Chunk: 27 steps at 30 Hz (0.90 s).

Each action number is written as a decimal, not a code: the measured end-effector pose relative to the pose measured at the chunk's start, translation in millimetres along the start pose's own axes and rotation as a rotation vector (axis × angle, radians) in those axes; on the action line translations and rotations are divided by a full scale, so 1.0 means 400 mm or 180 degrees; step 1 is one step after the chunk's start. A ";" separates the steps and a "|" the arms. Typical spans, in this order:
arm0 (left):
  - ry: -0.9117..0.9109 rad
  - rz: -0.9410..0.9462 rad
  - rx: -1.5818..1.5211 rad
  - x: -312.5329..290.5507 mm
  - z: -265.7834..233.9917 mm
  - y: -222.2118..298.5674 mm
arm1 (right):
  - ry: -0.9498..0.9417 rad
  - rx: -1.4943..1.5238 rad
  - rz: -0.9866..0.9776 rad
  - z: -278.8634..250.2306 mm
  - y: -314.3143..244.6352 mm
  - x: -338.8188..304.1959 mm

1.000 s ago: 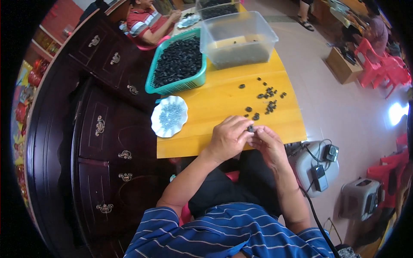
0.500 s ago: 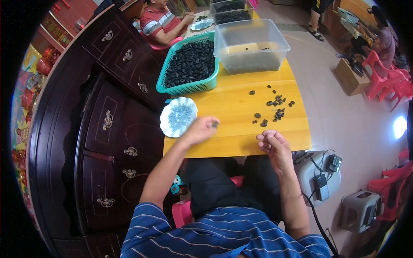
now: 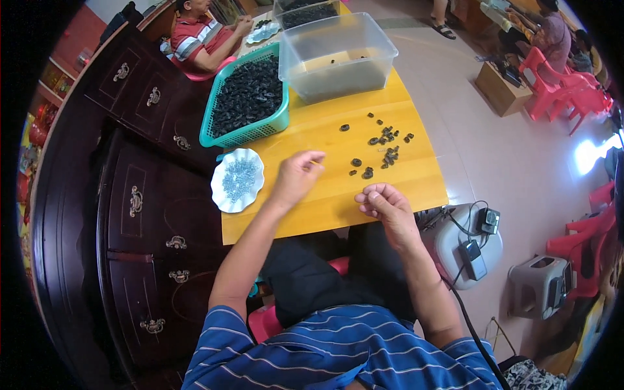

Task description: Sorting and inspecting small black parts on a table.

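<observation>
My left hand (image 3: pixel 298 178) is over the yellow table between a white scalloped plate (image 3: pixel 218 196) and my right hand. Its fingers are curled, thumb close to index finger; whatever they may hold I cannot make out. Thumb and fingertips of my right hand (image 3: pixel 390 209) are pinched together above the near table edge. Anything in that pinch is too small or hidden. Many small clear, bluish pieces (image 3: pixel 239 179) lie on the plate. Just beyond my right hand are small black ring-shaped parts (image 3: pixel 356 162) and a scatter of little dark parts (image 3: pixel 390 156).
A green basket (image 3: pixel 286 118) full of black parts and a translucent bin (image 3: pixel 338 81) stand on the table (image 3: pixel 305 133)'s far side. A dark wooden cabinet (image 3: pixel 156 214) borders the left. Another person (image 3: pixel 201 39) sits at the far left. A grey stool (image 3: pixel 465 286) bearing devices is right.
My left hand has moved away from the plate, closer to my right hand. A dark bit at its fingertips no longer shows. The whole view has shifted, moving the table leftward in the picture.
</observation>
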State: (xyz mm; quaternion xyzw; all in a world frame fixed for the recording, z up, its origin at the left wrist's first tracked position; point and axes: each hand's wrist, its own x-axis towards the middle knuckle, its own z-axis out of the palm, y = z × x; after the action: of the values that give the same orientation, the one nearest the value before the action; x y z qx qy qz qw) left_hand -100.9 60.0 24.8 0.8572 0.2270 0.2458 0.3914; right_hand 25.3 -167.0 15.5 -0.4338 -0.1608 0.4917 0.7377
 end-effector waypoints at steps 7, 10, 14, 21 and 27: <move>-0.0325 0.0205 0.0263 0.024 0.139 0.064 | -0.0260 -0.0369 -0.0116 -0.002 0.006 -0.001; -0.0135 0.0302 0.0595 0.059 0.156 0.059 | -0.0303 -0.0458 -0.0168 -0.005 0.010 0.001; -0.0244 0.0574 0.0996 0.085 0.167 0.024 | -0.0258 -0.0412 -0.0147 0.001 0.003 -0.004; -0.0087 0.0266 0.0749 0.093 0.159 0.047 | -0.0128 -0.0396 -0.0203 -0.001 -0.004 -0.003; -0.0545 0.0213 -0.0344 0.032 0.151 0.174 | 0.0578 -0.0075 -0.0451 -0.001 -0.013 0.006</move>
State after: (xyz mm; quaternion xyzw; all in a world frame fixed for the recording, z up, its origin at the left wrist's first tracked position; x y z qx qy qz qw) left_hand -41.0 -7.4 48.1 0.8599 0.1504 0.1965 0.4465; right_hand 29.9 -165.9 19.0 -0.4727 -0.1294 0.3951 0.7770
